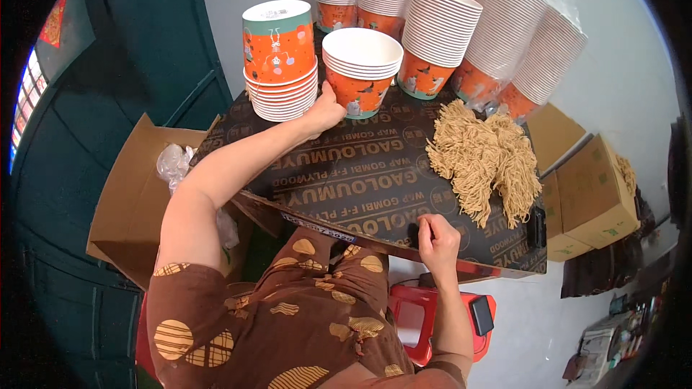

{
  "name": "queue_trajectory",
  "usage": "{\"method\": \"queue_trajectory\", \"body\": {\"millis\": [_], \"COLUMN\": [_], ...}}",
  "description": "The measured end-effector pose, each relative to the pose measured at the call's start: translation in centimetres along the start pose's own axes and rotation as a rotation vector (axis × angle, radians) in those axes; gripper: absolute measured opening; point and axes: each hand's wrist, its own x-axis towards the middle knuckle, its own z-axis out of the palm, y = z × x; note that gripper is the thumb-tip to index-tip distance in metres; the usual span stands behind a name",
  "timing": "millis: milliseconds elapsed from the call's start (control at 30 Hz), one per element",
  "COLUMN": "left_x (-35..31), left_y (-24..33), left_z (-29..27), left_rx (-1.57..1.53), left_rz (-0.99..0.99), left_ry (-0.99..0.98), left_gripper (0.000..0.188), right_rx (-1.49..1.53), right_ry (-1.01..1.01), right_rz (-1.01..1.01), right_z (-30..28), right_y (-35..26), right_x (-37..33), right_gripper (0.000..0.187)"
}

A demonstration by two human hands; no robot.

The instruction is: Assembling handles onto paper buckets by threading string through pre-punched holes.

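My left hand (326, 113) reaches across the table and is against the near left side of a short upright stack of orange paper cups (358, 86). Its raised finger meets the orange wall; the other fingers are mostly hidden. Just left of that hand stands a stack of upside-down cups (281, 57) with a green band and white base on top. My right hand (439, 239) is curled closed at the table's near edge, with nothing visible in it. Beyond it lies a bundle of tan yarn strands (484, 162), apart from both hands.
Tall nested cup stacks (440, 36) line the table's back, some in clear plastic (504, 21). The dark plywood tabletop (339, 180) bears a small black object (536, 227) at right. Cardboard boxes flank it left (119, 194) and right (595, 191). A red stool (414, 342) stands below.
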Motion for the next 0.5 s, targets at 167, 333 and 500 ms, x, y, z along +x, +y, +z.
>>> {"method": "queue_trajectory", "body": {"millis": [167,333,500], "left_x": [-1.7,-3.9,-1.9], "left_y": [0.3,5.2,10.6], "left_z": [3.0,2.8,0.9], "left_rx": [0.016,0.454,0.521], "left_rz": [0.097,0.426,0.893], "left_ry": [-0.036,-0.084,0.264], "left_gripper": [0.067,0.014,0.014], "right_rx": [0.012,0.013,0.012], "right_ry": [0.002,-0.014,-0.027], "right_rz": [-0.036,0.002,0.017], "right_z": [0.2,0.0,0.0], "right_y": [0.1,0.2,0.4], "right_x": [0.1,0.1,0.0], "right_gripper": [0.004,0.002,0.002]}}
